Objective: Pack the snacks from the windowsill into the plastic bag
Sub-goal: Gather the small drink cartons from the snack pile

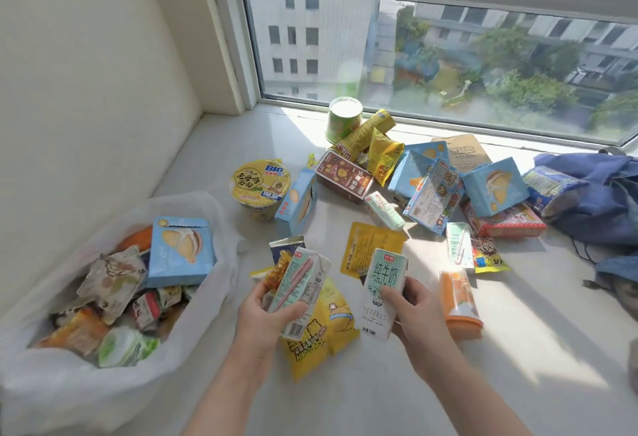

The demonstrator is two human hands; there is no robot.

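Sunlit white windowsill (pixel 518 349), snack-strewn; white plastic bag (pixel 69 394) at left. Gripping pale-green milk carton (pixel 300 283) in left hand (pixel 262 315), white milk carton (pixel 381 290) in right hand (pixel 414 311).

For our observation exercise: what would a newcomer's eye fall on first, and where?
In the near centre, the left hand grips a green milk carton and the right hand grips a white milk carton. At lower left a plastic bag sits part-filled with snacks; bright packets litter the sunlit windowsill behind.

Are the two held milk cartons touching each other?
Apart. The head view shows a clear gap between the left carton in the left hand and the right carton in the right hand.
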